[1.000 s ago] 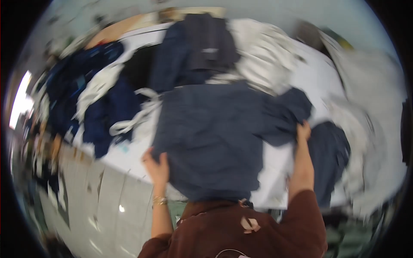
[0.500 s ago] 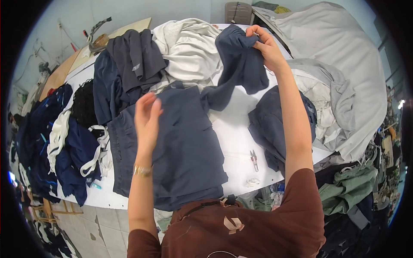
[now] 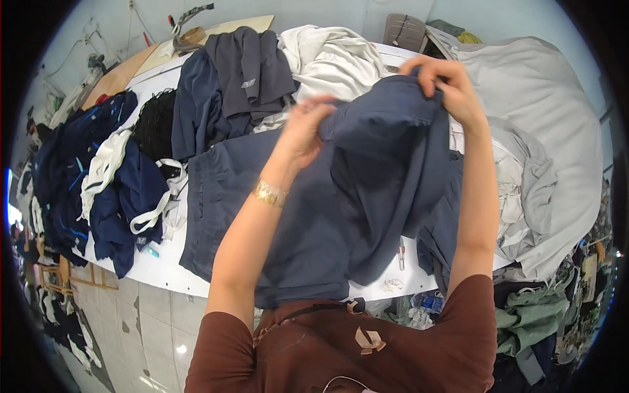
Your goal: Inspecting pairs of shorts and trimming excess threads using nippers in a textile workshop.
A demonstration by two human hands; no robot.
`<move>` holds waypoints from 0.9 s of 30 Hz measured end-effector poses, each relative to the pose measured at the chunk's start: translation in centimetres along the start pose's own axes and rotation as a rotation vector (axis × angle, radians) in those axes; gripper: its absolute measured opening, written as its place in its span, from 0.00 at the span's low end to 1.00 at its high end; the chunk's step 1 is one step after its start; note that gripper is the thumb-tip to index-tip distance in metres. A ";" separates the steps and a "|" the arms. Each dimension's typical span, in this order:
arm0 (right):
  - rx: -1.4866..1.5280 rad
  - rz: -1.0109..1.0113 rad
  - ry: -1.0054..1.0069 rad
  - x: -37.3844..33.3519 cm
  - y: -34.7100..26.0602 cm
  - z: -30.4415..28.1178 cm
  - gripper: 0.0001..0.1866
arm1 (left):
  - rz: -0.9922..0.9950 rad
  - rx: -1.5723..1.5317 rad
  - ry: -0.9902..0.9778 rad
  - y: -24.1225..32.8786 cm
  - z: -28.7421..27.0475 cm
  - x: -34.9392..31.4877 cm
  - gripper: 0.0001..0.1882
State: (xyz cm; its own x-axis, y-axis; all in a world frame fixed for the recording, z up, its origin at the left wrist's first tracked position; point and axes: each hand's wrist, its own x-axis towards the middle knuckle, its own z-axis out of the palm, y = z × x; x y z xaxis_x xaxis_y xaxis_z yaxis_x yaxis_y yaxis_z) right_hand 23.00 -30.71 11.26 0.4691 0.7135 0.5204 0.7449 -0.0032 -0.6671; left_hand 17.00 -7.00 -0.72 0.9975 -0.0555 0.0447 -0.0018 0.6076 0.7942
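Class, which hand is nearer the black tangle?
Left. The left hand is to the right of the black tangle; the right hand, gripping the blue garment, is much farther right.

The left hand (image 3: 306,131) is blurred at the fingers, so I can't make out how its grip sits on the navy garment (image 3: 386,150). Hanging folds cover the upper end of the small snips (image 3: 401,255); those folds and the right forearm (image 3: 477,209) partly hide a dark bundle (image 3: 432,245). Some white scrap (image 3: 393,285) is too tiny to name. The brown shirt (image 3: 367,367) runs off below.
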 end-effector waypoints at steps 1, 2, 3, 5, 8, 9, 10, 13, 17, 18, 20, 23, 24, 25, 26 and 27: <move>-0.135 0.011 0.075 -1.3 -0.3 0.3 0.07 | 0.307 0.068 0.153 0.6 -0.2 -1.0 0.10; -0.271 0.027 0.154 -2.7 -0.1 0.8 0.08 | 0.433 0.128 0.192 1.5 -1.0 -2.6 0.13; -0.452 -0.026 0.191 -3.9 0.3 2.1 0.08 | 0.720 0.297 0.237 1.8 -1.2 -4.3 0.13; -0.710 -0.105 0.211 -6.9 1.3 5.1 0.09 | 0.941 0.667 0.374 0.9 -2.5 -8.9 0.13; -0.715 0.066 0.125 -13.3 4.8 10.5 0.09 | 0.740 1.039 0.358 -3.3 -5.4 -15.2 0.12; -0.688 0.160 0.066 -15.5 6.3 12.6 0.08 | 0.493 1.059 0.434 -5.0 -5.9 -17.3 0.15; -0.711 0.241 0.027 -17.8 7.9 14.6 0.08 | 0.262 1.046 0.472 -6.6 -6.6 -18.9 0.16; -0.611 0.519 -0.007 -24.8 10.7 20.0 0.07 | 0.008 1.003 0.546 -11.2 -10.2 -22.5 0.16; -0.252 0.840 0.200 -26.9 9.0 22.5 0.07 | -0.015 1.296 0.404 -11.1 -10.5 -23.4 0.15; -0.248 0.867 0.192 -26.9 8.8 23.0 0.07 | 0.120 1.463 0.301 -11.0 -10.7 -22.9 0.13; -0.303 0.752 0.219 -26.9 8.7 23.6 0.14 | 0.141 1.488 0.260 -10.5 -10.4 -22.1 0.11; -0.440 0.691 0.224 -26.4 8.6 24.5 0.17 | 0.203 1.698 0.197 -10.7 -10.8 -20.2 0.09; -0.442 0.705 0.226 -26.8 8.9 24.7 0.17 | 0.211 1.763 0.192 -11.0 -11.0 -19.8 0.08; -0.456 0.718 0.241 -27.2 9.3 25.0 0.17 | 0.209 1.762 0.184 -11.3 -11.5 -19.4 0.08; -0.471 0.729 0.256 -27.4 9.8 25.3 0.18 | 0.194 1.825 0.155 -11.7 -12.1 -19.0 0.09; -0.525 0.718 0.275 -27.6 10.1 25.4 0.16 | 0.181 1.888 0.126 -12.1 -12.6 -18.5 0.10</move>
State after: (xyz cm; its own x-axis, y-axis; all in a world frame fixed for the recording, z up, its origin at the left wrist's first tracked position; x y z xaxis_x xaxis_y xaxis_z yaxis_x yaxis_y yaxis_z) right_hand 5.52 -32.62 -23.42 0.9466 0.2271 0.2288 0.3202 -0.7440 -0.5865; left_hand -0.52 -3.31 -18.80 0.9748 0.0038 0.2229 -0.0699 -0.9443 0.3216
